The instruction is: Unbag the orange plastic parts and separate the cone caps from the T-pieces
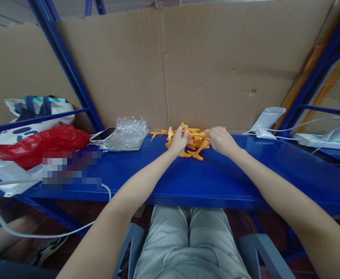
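Note:
A heap of small orange plastic pieces lies at the back of the blue shelf, against the cardboard wall. My left hand rests on the left side of the heap, fingers curled onto the pieces. On the right side of the heap, my right hand has its fingers bent and pinched among the pieces. What exactly each hand grips is hidden by the fingers.
A crumpled clear plastic bag and a phone lie left of the heap. Farther left are a red bag and a white tote. A white pouch and cables sit to the right. Blue uprights flank the shelf.

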Demonstrator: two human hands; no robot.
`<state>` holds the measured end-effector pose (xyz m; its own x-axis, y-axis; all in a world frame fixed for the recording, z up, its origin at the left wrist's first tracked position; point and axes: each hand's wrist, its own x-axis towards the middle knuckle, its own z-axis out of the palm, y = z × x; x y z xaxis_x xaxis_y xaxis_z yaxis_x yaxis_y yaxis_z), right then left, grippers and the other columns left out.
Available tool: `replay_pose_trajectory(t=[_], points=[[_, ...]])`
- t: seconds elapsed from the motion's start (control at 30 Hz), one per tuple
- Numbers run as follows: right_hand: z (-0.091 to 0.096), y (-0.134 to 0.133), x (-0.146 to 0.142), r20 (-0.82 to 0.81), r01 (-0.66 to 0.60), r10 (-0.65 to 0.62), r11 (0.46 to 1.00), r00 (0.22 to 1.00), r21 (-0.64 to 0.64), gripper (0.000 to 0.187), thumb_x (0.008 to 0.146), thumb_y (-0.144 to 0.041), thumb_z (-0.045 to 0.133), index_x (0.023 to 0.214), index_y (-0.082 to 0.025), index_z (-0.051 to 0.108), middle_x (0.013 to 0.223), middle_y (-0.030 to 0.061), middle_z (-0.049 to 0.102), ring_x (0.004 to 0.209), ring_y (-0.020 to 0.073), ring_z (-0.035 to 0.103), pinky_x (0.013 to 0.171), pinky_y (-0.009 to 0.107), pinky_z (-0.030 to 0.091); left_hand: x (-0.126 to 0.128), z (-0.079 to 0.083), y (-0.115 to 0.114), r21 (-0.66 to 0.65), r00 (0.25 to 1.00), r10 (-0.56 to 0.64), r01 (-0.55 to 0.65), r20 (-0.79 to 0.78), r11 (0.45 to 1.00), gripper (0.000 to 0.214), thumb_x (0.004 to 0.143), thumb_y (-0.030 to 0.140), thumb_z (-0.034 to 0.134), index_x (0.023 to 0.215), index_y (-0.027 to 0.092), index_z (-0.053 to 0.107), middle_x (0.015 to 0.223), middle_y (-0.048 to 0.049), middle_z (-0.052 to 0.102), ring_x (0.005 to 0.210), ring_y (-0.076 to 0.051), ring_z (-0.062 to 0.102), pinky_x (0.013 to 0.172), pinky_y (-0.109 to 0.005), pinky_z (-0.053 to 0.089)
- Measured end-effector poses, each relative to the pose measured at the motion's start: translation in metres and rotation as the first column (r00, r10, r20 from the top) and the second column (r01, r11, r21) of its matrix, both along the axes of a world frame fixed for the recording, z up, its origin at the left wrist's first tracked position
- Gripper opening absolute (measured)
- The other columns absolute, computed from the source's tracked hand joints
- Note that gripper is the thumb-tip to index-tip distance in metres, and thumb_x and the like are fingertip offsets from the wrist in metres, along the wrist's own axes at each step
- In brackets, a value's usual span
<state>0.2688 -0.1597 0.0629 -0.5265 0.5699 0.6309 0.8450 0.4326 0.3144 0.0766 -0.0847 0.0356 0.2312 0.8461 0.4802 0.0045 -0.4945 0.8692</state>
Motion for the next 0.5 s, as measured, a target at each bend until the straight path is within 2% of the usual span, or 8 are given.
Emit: replay_pose_trajectory(t=[0.17, 0.33, 0.5], points=[[-0.0009, -0.0004, -0.0026, 0.030, 0.005, -0.006, 1.000, 1.000, 0.025, 0.034, 0.098, -0.027, 0.035, 0.113, -0.014, 0.064, 0.096, 0.0159, 0.067, 0.093, 0.0297, 0.054, 0.085, 0.041, 0.039, -0.0030, -0.0008, 0.0020, -0.088, 1.000, -0.015, 0.014, -0.005, 0.996, 0.027, 0.096, 0.047, 0.043, 0.097, 0.020, 0.048, 0.059, 0.0037, 0.053, 0.042, -0.014, 0.055, 0.053, -0.032, 0.052], [-0.0042, -0.0024, -0.0023, -0.017, 0.005, -0.005, 1.000, 1.000, 0.017, 0.031, 0.097, -0.031, 0.041, 0.112, -0.015, 0.063, 0.098, 0.0156, 0.068, 0.094, 0.0294, 0.056, 0.083, 0.040, 0.037, -0.0053, -0.0007, 0.0048, -0.012, 0.999, -0.025, 0.025, 0.028, 1.000, 0.017, 0.097, 0.037, 0.047, 0.099, 0.020, 0.048, 0.073, 0.0008, 0.058, 0.063, -0.015, 0.065, 0.070, -0.039, 0.059], [-0.0082, 0.0000, -0.0001, -0.095, -0.011, 0.010, 1.000, 0.995, -0.016, 0.040, 0.099, -0.035, 0.037, 0.124, -0.012, 0.059, 0.107, 0.0176, 0.069, 0.100, 0.0294, 0.059, 0.088, 0.042, 0.036, -0.0041, -0.0017, 0.0051, 0.084, 0.997, -0.039, 0.034, 0.065, 0.996, 0.012, 0.095, 0.032, 0.050, 0.099, 0.021, 0.049, 0.084, -0.0012, 0.063, 0.076, -0.014, 0.066, 0.082, -0.039, 0.059]])
